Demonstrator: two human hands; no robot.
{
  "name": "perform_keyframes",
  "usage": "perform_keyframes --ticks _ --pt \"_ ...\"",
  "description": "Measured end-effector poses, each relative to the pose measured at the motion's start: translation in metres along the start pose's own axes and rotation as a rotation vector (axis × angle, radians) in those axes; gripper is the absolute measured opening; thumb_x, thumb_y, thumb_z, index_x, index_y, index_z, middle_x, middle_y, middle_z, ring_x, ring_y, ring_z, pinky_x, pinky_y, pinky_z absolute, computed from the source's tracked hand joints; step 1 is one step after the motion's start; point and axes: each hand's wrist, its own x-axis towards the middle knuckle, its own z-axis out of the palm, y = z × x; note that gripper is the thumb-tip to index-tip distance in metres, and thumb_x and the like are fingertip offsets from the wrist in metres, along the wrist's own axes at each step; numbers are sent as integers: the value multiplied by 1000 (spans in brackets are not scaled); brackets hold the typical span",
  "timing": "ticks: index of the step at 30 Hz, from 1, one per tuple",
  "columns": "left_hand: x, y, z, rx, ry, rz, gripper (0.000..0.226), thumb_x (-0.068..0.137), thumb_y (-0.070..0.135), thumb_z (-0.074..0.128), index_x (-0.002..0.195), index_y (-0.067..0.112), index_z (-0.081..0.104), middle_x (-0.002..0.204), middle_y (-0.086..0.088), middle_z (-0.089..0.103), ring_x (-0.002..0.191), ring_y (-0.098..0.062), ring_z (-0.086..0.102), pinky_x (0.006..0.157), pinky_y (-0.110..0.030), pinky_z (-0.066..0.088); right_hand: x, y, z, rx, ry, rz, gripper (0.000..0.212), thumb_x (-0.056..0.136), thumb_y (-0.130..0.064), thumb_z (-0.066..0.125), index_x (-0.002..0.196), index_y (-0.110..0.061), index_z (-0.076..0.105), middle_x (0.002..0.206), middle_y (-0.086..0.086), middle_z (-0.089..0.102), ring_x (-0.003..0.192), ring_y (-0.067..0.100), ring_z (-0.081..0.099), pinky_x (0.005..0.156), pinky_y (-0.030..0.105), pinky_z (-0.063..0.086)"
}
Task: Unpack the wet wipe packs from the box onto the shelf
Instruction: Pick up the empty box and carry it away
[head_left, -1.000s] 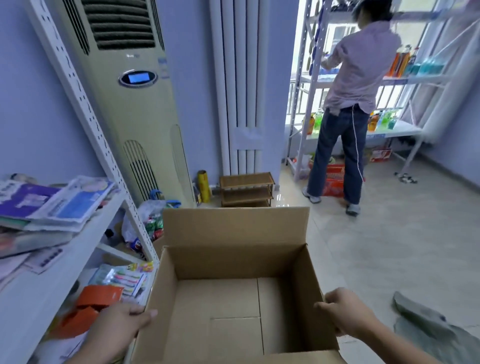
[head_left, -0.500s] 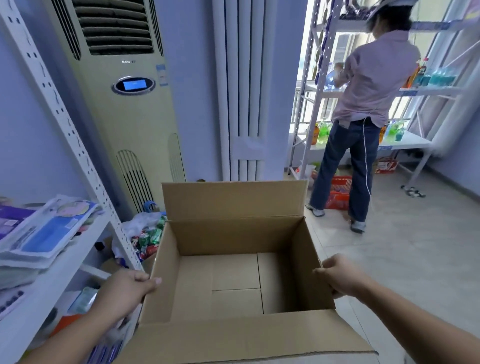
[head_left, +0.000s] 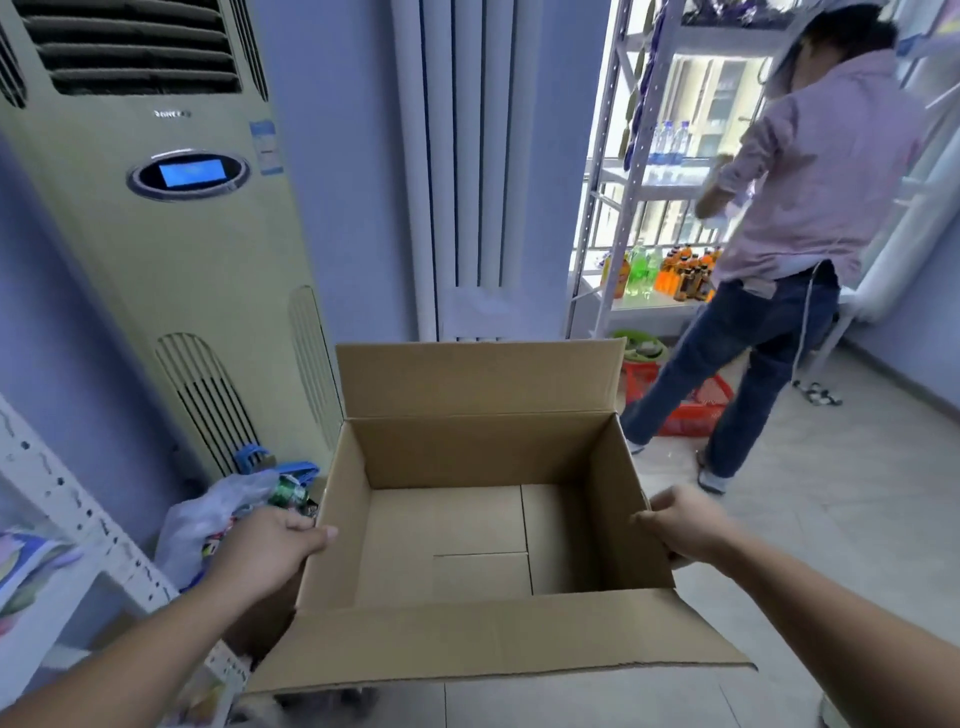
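- The box (head_left: 447, 525) is held off the floor, mouth up, straight in front of the person and just right of the white shelf (head_left: 78, 525) – its long axis runs left to right.
- One box, two flaps in sight: the near one folds out flat towards the person, and the far one stands upright.
- Its bare cardboard floor shows.
- Left hand (head_left: 270, 551) grips the left wall, thumb hooked over the rim; the fingers are hidden outside the wall.
- Right hand (head_left: 680, 525) grips the right wall the same way, thumb on the rim.
- On the shelf at the near left edge lies one blurred printed pack (head_left: 26, 566); I cannot tell what it is.
- Left of the box, on the floor, sits one plastic bag (head_left: 208, 519), and behind it stands one tall air conditioner (head_left: 171, 260).
- Far right, one other person (head_left: 810, 208) faces a rack of bottles (head_left: 670, 270), one red basket (head_left: 691, 410) at their feet.
- Against half a second ago, both grips are unchanged, the shelf has slid towards the left edge, and the far person's legs are wider apart.
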Motion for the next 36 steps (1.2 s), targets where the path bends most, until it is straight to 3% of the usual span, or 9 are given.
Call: perform_keyframes --ticks 5,10,14,16,20,23,29,32,36 --pt "55 35 20 -3 30 22 53 69 56 75 49 18 45 47 -2 36 46 -18 37 60 -32 26 73 -21 -35 -39 -9 -46 28 96 -23 63 89 3 73 71 17 71 62 29 72 62 45 63" --pt "114 46 37 7 34 -40 61 62 67 73 68 6 69 61 -12 65 68 -38 67 67 -36 45 143 -41 -65 -59 -55 -73 27 95 -22 63 80 -2 73 63 10 62 54 23 65 58 37 61" --pt "159 45 46 42 17 -85 65 62 71 68 78 9 74 78 -16 73 79 -33 71 80 -44 56 192 -56 -72 -62 -70 -60 26 96 -24 64 83 -5 75 81 24 73 71 33 76 67 46 63" --pt "169 62 49 36 36 -104 60 63 67 70 73 7 72 69 -15 70 73 -35 69 68 -35 50 218 -65 -72 -62 -91 -55 25 97 -24 63 85 -5 75 89 25 75 77 34 77 68 47 64" --pt "214 78 55 70 54 -136 52 81 47 76 49 12 55 45 -4 50 46 -24 49 57 -29 31 267 -83 -68 -82 -103 -49 24 99 -24 61 88 -7 74 84 17 75 73 29 77 66 42 65" --pt "260 84 56 78 15 -152 52 80 53 74 55 10 59 49 -7 51 47 -25 52 59 -29 32 301 -98 -66 -89 -79 -46 25 98 -23 63 83 -6 72 74 14 72 65 26 74 58 35 64" --pt "343 104 59 87 -18 -165 52 83 50 74 51 16 52 45 5 42 48 -19 50 56 -29 27 363 -127 -70 -97 -73 -11 26 96 -21 65 78 -2 71 64 14 65 56 28 68 58 41 62" --pt "377 115 63 95 -43 -160 42 85 45 75 64 9 72 55 7 65 64 -24 67 59 -27 35 389 -134 -72 -104 -62 1 25 95 -21 64 80 -3 73 73 21 73 64 31 75 60 42 63" --pt "405 132 75 109 -44 -155 34 85 43 76 68 13 76 70 1 75 70 -22 70 62 -26 40 422 -136 -78 -98 -65 25 27 90 -20 63 79 3 71 61 16 67 61 33 73 59 46 62"
